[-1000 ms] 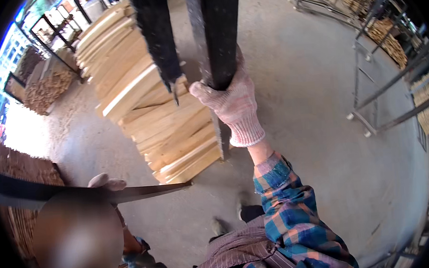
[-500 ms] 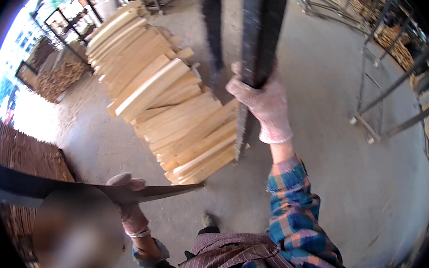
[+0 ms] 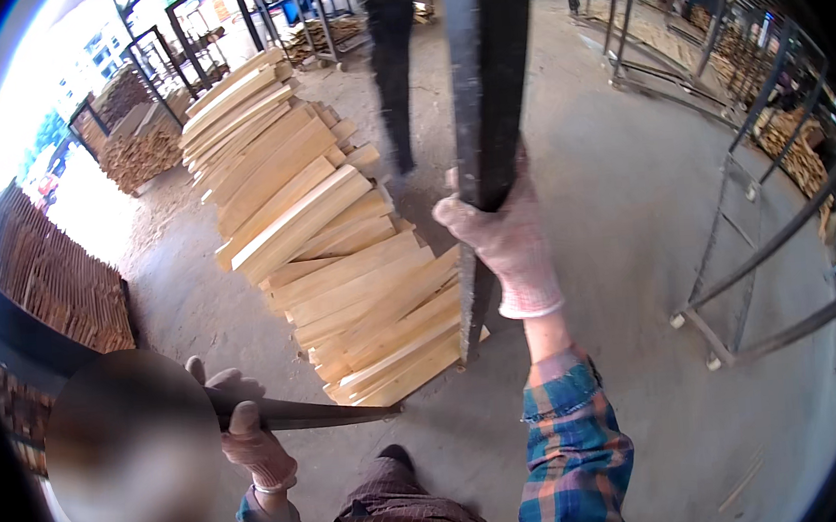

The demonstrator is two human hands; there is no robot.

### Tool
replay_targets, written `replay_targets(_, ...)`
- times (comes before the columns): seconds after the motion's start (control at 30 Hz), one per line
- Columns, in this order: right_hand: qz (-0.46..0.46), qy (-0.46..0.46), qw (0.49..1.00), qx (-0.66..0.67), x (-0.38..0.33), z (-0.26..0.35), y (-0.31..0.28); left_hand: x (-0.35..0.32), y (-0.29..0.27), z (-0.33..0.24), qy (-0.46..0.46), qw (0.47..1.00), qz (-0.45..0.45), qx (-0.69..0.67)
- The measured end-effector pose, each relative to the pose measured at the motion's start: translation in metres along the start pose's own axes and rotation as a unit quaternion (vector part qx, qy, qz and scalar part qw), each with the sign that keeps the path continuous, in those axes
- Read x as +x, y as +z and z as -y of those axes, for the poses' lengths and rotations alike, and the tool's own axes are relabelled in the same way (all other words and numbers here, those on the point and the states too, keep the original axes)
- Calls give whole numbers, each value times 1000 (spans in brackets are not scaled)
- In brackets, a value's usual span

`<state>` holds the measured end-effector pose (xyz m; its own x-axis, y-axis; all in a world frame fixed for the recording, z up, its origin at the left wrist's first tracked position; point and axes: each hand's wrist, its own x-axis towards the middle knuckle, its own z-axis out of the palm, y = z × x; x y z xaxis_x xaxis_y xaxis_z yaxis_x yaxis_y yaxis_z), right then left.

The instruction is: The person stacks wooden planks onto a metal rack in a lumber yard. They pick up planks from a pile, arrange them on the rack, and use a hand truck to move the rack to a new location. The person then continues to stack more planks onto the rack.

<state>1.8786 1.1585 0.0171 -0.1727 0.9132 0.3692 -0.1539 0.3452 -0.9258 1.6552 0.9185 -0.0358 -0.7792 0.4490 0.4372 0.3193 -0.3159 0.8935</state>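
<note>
My right hand [image 3: 509, 250], in a pale pinkish knitted glove, is closed round a dark metal post [image 3: 485, 82] standing in front of me. Its thumb lies to the left of the post and the other fingers are mostly hidden behind it. At lower left my left hand [image 3: 259, 456], gloved the same way, grips a second dark metal post [image 3: 298, 413], fingers on its far side and thumb on the near side. Between the two posts, beyond them, a long row of overlapping pale wooden boards [image 3: 342, 276] lies low over the concrete floor.
Stacked brown boards [image 3: 55, 272] stand at the left, with another wood stack [image 3: 144, 149] farther back. A wheeled metal rack [image 3: 723, 332] is at the right. Dark trouser legs [image 3: 394, 78] show beyond the boards. A round blurred patch covers the lower left.
The boards and posts sit lower in view, and more of the far area shows. My left hand has shifted lower, its thumb now raised against the post. My right hand keeps its grip.
</note>
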Motion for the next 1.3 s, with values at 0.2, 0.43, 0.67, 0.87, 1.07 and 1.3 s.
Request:
replay_targets(0.2,-21,-30,999,-33,61,-12,-37,2,57,-15,-19,1000,12,-12)
replay_targets(0.43,-21,-33,998,-44,155,-35,-70,9,151,-11,8,996,-81,20)
replay_targets(0.67,-23,-26,993,-115,215,-73,-100,0,218,25,-13,1000,-25,13)
replay_targets(0.87,-3,-9,997,-79,279,-114,-106,12,273,60,29,996,-68,44)
replay_targets(1.07,62,34,997,-19,333,-182,-114,31,330,86,-62,976,-209,23)
replay_targets(1.3,104,36,994,-2,434,-226,-131,51,430,109,-32,972,-227,54)
